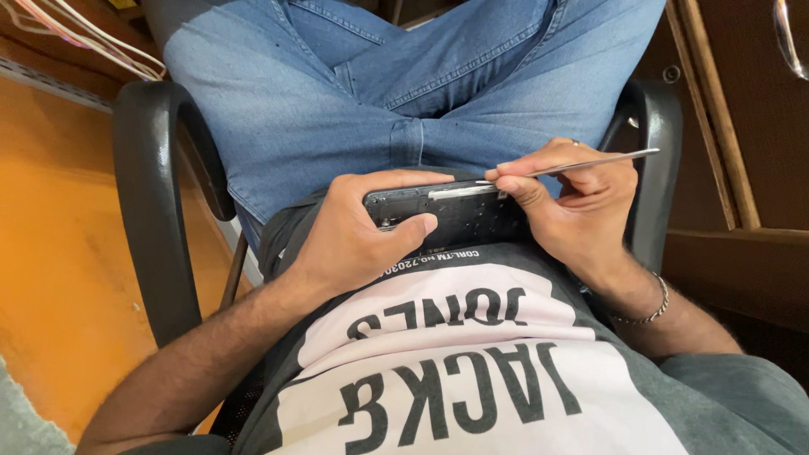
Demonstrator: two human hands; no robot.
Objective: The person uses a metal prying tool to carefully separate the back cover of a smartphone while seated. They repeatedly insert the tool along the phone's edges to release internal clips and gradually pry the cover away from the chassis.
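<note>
Seated: the person sits low in a black chair with curved plastic armrests (pixel 147 202), knees apart, looking down at the lap.
Floor: an orange smooth floor (pixel 59 278) runs along the left side of the chair.
Cabinet: a dark brown wooden cabinet front (pixel 742 126) stands just to the right of the chair, with part of a shiny metal handle at the top corner.
Legs: light blue denim jeans (pixel 337 93) fill the upper middle of the view.
Shirt: a grey T-shirt with a large pale printed panel (pixel 472 371) covers the lower part, closest to the camera.
Cables: a bundle of thin white and pink cables (pixel 93 38) lies on the floor at the top left, well apart from the hands.
Left hand: the left hand (pixel 354 236) is curled around the left end of the device, thumb pressed across its near face, fingers wrapped behind it.
Right hand: the right hand (pixel 573 202) is pinched closed on the tool, thumb and forefinger gripping it near the tip, the other fingers folded beneath.
Device: a black flat opened phone body with its inner frame showing (pixel 455 211) is held level over the lap, just above the shirt hem, between both hands.
Bracelet: a thin silver chain bracelet (pixel 649 307) sits on the right wrist.
Tool: a slim silver metal prying tool (pixel 590 163) slants up to the right, its tip touching the top edge of the device.
</note>
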